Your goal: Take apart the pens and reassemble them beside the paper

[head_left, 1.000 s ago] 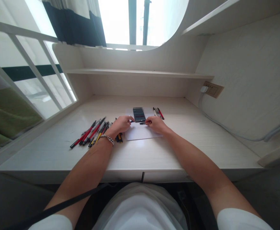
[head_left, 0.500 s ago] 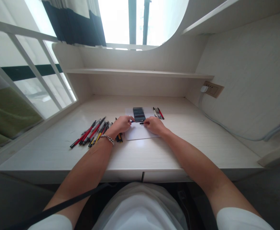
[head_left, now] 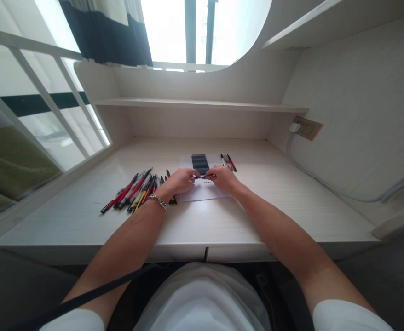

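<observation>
Over a white sheet of paper [head_left: 205,193], my left hand [head_left: 183,180] and my right hand [head_left: 222,178] are close together, fingertips pinched. Between them is a slim dark pen [head_left: 202,177] held sideways. The left fingers grip one end, and the right fingers close on the other; fingers cover much of it. Just beyond, a dark, flat case or pouch [head_left: 200,164] lies on the paper. Small printed marks show on the sheet beneath the hands.
A loose heap of red, black, yellow and clear pens [head_left: 133,191] lies left of my left hand. Several pens [head_left: 228,162] rest at the paper's right. A shelf [head_left: 202,105] runs along the back. A plugged-in cable [head_left: 321,184] hangs along the right wall.
My two hands have come closer together. The dark piece in my right fingers, apart from the left hand's pen before, now meets it in one line.
</observation>
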Demonstrator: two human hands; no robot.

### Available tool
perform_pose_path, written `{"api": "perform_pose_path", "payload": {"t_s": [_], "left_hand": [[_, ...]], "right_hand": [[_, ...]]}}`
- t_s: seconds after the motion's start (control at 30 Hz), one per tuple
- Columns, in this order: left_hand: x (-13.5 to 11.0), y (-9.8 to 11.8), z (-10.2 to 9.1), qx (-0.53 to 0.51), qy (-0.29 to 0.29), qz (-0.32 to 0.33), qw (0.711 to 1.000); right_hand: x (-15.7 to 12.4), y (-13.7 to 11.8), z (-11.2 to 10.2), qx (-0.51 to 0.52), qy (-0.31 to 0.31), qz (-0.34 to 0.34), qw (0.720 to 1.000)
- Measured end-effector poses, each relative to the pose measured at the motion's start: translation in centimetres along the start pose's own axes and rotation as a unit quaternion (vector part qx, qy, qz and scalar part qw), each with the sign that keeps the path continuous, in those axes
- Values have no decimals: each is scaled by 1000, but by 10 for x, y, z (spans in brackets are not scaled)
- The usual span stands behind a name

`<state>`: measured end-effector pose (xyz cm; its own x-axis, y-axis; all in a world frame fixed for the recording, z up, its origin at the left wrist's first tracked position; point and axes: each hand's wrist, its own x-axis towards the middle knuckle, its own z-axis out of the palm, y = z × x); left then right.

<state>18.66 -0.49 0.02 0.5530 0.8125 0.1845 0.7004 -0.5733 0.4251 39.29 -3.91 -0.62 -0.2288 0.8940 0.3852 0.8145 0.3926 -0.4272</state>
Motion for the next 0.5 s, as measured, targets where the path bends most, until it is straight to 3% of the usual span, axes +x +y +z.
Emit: {"api": "perform_pose_path", "payload": {"t_s": [0.2, 0.33, 0.43, 0.5], "left_hand": [[0, -7, -6, 0, 30, -37, 999], [2, -17, -8, -8, 54, -62, 997], [4, -19, -6, -17, 55, -61, 996], [5, -18, -4, -28, 52, -55, 997]], "right_hand": [[4, 13, -14, -20, -22, 32, 999], [1, 19, -22, 19, -93, 69, 993], [-2, 17, -22, 9, -159, 63, 985], [-4, 14, -22, -18, -171, 52, 984]]}}
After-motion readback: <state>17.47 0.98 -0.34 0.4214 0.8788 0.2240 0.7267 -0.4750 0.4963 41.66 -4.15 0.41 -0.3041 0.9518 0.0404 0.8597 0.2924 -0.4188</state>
